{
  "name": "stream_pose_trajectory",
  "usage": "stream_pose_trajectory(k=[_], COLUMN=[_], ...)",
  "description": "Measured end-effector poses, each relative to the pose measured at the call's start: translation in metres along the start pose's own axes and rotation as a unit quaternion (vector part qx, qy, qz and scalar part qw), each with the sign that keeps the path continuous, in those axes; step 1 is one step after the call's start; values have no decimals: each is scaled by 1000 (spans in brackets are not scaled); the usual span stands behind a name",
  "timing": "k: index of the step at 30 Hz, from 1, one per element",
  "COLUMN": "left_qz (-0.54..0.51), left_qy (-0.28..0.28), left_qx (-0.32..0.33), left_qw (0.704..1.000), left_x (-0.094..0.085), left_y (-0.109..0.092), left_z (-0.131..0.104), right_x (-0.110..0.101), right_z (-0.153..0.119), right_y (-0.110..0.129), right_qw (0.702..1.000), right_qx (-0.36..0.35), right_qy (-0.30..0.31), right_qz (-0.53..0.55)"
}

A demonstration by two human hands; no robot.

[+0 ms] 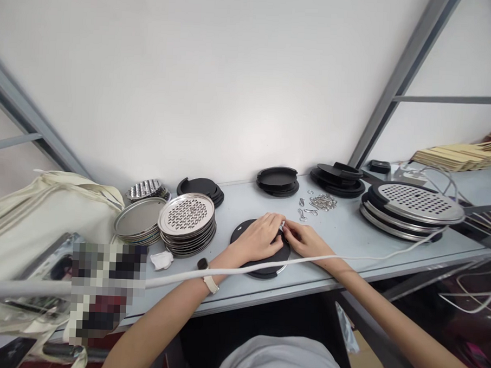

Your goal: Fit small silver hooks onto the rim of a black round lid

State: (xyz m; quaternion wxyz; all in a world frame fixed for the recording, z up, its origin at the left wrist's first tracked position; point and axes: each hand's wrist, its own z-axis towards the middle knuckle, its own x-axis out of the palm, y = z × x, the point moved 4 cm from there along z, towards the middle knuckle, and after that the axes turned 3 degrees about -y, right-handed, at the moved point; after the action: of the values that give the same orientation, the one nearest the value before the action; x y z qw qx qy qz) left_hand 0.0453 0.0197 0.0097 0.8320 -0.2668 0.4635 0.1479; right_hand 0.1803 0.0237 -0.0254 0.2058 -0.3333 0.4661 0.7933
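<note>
Left hand [261, 238] bent over black disc [281, 253], right hand [304, 240] at its rim
Cannot tell what they pinch; clips [323, 202] at two o'clock.

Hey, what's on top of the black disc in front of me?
Your left hand lies over the black disc, with your right hand close beside it near the edge. The surface beneath your left hand is covered, so anything there can't be seen.

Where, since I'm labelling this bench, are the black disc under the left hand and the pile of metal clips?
Black disc [279, 253], head view: bare part of its face.
Metal clips [323, 202], head view: middle of the pile.
</note>
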Motion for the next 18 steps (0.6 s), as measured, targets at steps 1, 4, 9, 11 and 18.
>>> stream_pose_trajectory(k=[1, 4, 9, 11, 18], left_qz=[-1, -2, -31, -45, -67], left_qy=[1, 1, 12, 16, 25], left_qx=[1, 1, 7, 11, 8], left_qw=[1000, 1000, 999, 999, 997], left_x=[0, 1, 2, 1, 1], left_y=[0, 0, 0, 0, 1], left_z=[0, 0, 1, 1, 0], right_x=[0, -1, -1, 0, 1], right_z=[0, 0, 1, 1, 1], right_y=[0, 1, 0, -1, -2], right_qw=[1000, 1000, 1000, 1000, 1000], right_qx=[-4, -13, -11, -12, -14], right_qy=[0, -3, 0, 0, -9], right_qz=[3, 12, -2, -8, -1])
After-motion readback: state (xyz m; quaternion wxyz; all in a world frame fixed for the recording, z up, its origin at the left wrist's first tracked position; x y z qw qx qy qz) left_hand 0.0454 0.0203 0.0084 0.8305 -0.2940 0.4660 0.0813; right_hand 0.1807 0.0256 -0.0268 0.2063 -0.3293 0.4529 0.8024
